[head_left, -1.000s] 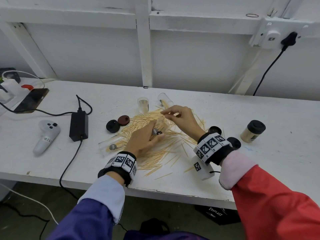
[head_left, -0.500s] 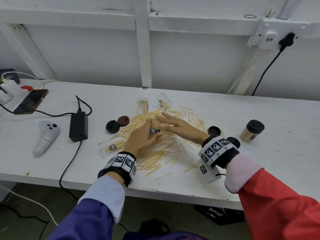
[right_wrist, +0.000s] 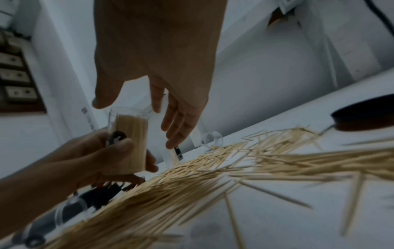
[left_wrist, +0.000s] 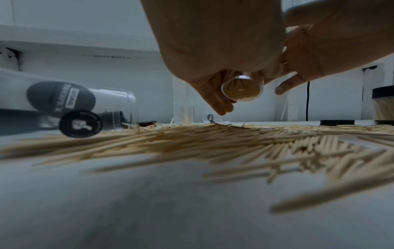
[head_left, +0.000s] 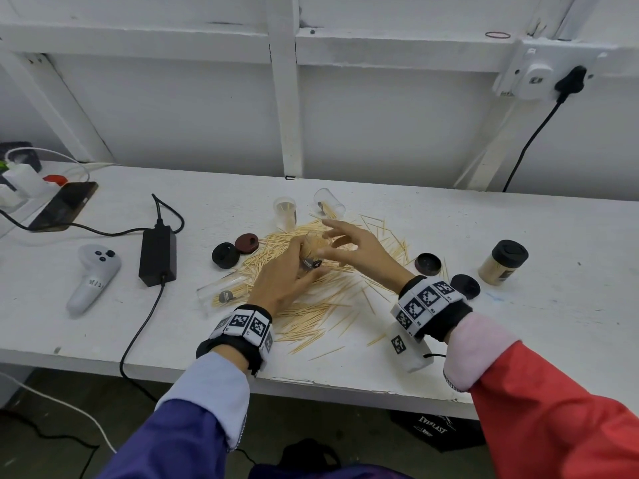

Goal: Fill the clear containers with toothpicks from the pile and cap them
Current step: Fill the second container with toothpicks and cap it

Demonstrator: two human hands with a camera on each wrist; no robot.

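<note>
My left hand (head_left: 288,271) grips a clear container (head_left: 313,244) packed with toothpicks, held above the toothpick pile (head_left: 311,299). The right wrist view has that container (right_wrist: 130,139) upright and uncapped in the left hand's fingers (right_wrist: 119,150). My right hand (head_left: 349,245) hovers just beside and over its mouth, fingers spread and straight, holding nothing. From the left wrist, the container's round base (left_wrist: 242,88) faces the camera. Another clear container (head_left: 221,293) lies on its side left of the pile. Two more stand or lean behind it (head_left: 285,212) (head_left: 328,202). Loose dark caps (head_left: 225,255) (head_left: 428,263) lie around.
A capped, filled container (head_left: 503,262) stands at the right, with another black cap (head_left: 465,286) near my right wrist. A power brick (head_left: 157,255) with cable, a white controller (head_left: 93,276) and a phone (head_left: 64,205) occupy the table's left. The table's front edge (head_left: 345,385) is close.
My right hand dropped from pinching toothpicks above the container and now hangs with fingers spread beside its mouth. The left hand kept holding the container in place.
</note>
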